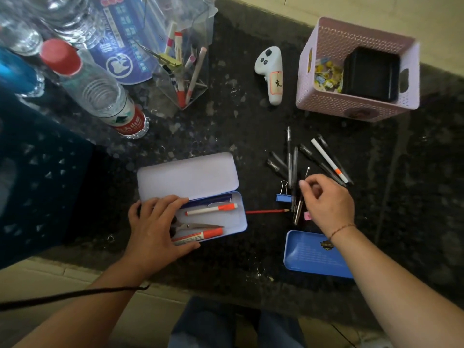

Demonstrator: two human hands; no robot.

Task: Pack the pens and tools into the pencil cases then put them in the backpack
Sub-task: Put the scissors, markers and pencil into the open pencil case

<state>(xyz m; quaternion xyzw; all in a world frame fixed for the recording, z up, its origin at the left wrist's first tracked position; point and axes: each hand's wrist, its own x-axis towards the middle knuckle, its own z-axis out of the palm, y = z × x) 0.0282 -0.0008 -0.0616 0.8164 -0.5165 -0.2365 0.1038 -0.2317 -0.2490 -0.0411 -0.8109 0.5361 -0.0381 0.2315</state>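
An open light-blue tin pencil case [187, 177] lies on the dark stone counter. Inside are a blue pen [211, 199], a white-and-orange pen [211, 209], scissors [200, 226] and an orange marker [203, 236]. My left hand [155, 227] rests on the case's left end, thumb at its front edge. My right hand [329, 199] hovers with curled fingers over several loose black pens [290, 159] and a white pen [329, 160]. Whether it pinches anything is unclear. A red pencil [266, 211], a blue binder clip [283, 197] and a second blue case [313, 254] lie nearby.
A pink perforated basket [361, 111] with a black box stands at the back right. A white controller [271, 71] lies behind the pens. A clear pen holder [183, 71] and water bottles [100, 91] crowd the back left. The counter's front edge runs below my wrists.
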